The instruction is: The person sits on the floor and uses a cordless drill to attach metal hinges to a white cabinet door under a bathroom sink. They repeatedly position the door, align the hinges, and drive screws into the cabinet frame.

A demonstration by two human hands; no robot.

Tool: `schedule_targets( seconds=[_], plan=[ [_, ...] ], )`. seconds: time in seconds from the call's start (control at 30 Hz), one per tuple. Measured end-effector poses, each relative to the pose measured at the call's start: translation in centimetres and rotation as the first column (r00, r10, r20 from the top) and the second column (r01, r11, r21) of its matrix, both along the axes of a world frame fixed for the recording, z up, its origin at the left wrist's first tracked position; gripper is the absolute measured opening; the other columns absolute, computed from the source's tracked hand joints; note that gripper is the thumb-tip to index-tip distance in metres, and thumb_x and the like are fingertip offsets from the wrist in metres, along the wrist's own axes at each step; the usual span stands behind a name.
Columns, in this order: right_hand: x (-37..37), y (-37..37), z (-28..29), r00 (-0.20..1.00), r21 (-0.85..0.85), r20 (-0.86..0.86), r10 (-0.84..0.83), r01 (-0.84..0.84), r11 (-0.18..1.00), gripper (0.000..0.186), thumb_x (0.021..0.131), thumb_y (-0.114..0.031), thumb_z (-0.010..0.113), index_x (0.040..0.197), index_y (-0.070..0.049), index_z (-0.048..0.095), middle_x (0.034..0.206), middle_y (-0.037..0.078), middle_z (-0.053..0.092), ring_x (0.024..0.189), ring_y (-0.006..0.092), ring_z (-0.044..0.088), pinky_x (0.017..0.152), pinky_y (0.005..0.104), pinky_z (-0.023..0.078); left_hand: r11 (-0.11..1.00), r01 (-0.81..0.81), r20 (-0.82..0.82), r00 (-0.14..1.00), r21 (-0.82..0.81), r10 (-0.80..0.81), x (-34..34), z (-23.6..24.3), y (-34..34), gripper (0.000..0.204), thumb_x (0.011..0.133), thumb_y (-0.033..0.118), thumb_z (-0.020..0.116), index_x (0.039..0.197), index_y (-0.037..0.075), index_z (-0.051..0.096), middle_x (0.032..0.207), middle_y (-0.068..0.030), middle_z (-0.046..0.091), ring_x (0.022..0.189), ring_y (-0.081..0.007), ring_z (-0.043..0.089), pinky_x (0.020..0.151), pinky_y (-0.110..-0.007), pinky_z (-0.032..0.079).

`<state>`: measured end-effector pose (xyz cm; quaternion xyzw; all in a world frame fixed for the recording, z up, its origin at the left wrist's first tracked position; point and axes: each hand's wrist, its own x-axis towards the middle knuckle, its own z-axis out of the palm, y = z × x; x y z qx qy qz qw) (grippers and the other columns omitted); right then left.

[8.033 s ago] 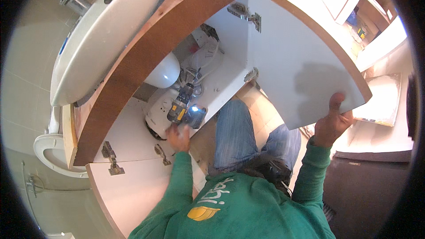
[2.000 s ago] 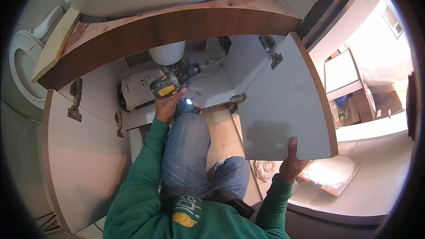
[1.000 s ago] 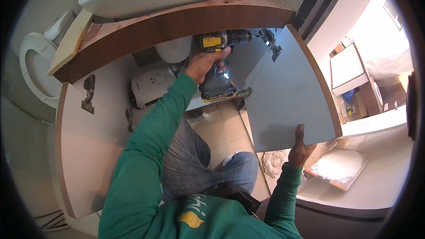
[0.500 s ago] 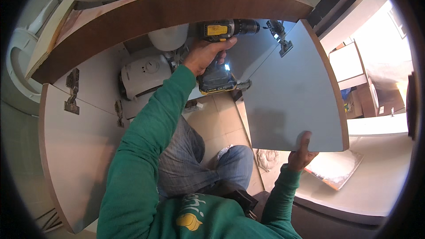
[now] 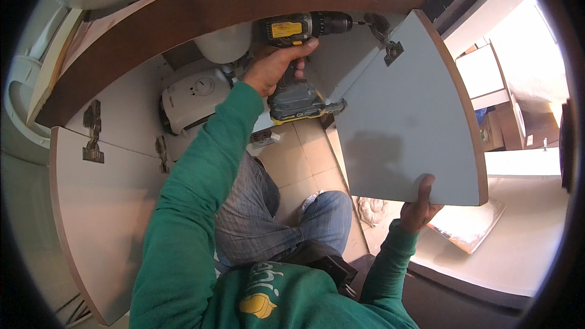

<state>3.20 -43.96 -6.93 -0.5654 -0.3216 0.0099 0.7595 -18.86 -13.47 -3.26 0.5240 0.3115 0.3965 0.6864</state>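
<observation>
Left hand curls its fingers round the cordless drill at twelve o'clock, bit pointing toward the upper concealed hinge at one; right hand at four grips the cabinet door by its lower edge

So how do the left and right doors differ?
The right door is held at its lower edge by the right hand; neither hand holds the left door. The drill points at the right door's upper hinge; no tool is at the left door's hinges. Both doors stand open.
</observation>
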Motion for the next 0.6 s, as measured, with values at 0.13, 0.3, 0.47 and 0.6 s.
schedule_targets(
  seconds=[0.13, 0.3, 0.47, 0.6],
  plan=[
    [0.05, 0.07, -0.09, 1.000, -0.001, -0.003, -0.021, 0.021, 1.000, 0.033, 0.090, -0.017, 0.069, 0.114, 0.003, 0.059, 0.106, 0.012, 0.063, 0.097, 0.0201, 0.061, 0.088, 0.0356, 0.049, 1.000, 0.010, -0.018, 1.000, 0.029, -0.009, 0.02, -0.08, 0.12, 0.038, 0.080, 0.036, 0.081, 0.099, 0.006, 0.067, 0.078, 0.0015, 0.056, 0.066, -0.0069, 0.052, 0.056, -0.023, 0.051],
    [0.74, -0.59, -0.43, 0.999, -0.031, 0.005, -0.031, 0.032, 0.999, 0.034, 0.090, -0.017, 0.070, 0.116, 0.003, 0.059, 0.107, 0.012, 0.063, 0.098, 0.0203, 0.061, 0.088, 0.0356, 0.049, 0.999, 0.034, -0.027, 0.999, -0.024, -0.034, 0.34, -0.08, 0.15, 0.040, 0.080, 0.039, 0.081, 0.099, 0.006, 0.067, 0.077, 0.0008, 0.056, 0.065, -0.0073, 0.052, 0.058, -0.023, 0.050],
    [0.13, -0.42, -0.06, 1.000, -0.043, -0.027, -0.008, 0.007, 0.999, 0.036, 0.091, -0.016, 0.069, 0.119, 0.003, 0.057, 0.111, 0.012, 0.062, 0.102, 0.0209, 0.060, 0.090, 0.0356, 0.048, 0.999, 0.014, -0.055, 0.998, 0.029, -0.012, 0.33, -0.82, 0.83, 0.043, 0.080, 0.043, 0.080, 0.097, 0.006, 0.067, 0.077, 0.0003, 0.056, 0.064, -0.0077, 0.051, 0.059, -0.023, 0.050],
    [-0.17, -0.36, -0.01, 0.998, -0.068, -0.029, -0.058, 0.056, 0.996, 0.036, 0.092, -0.015, 0.068, 0.121, 0.002, 0.055, 0.113, 0.012, 0.060, 0.104, 0.0212, 0.059, 0.090, 0.0357, 0.048, 0.996, -0.022, -0.105, 0.994, 0.084, 0.031, 0.38, -0.17, 0.25, 0.043, 0.079, 0.043, 0.081, 0.094, 0.006, 0.067, 0.075, -0.0001, 0.057, 0.065, -0.0092, 0.053, 0.059, -0.024, 0.049]
  ],
)
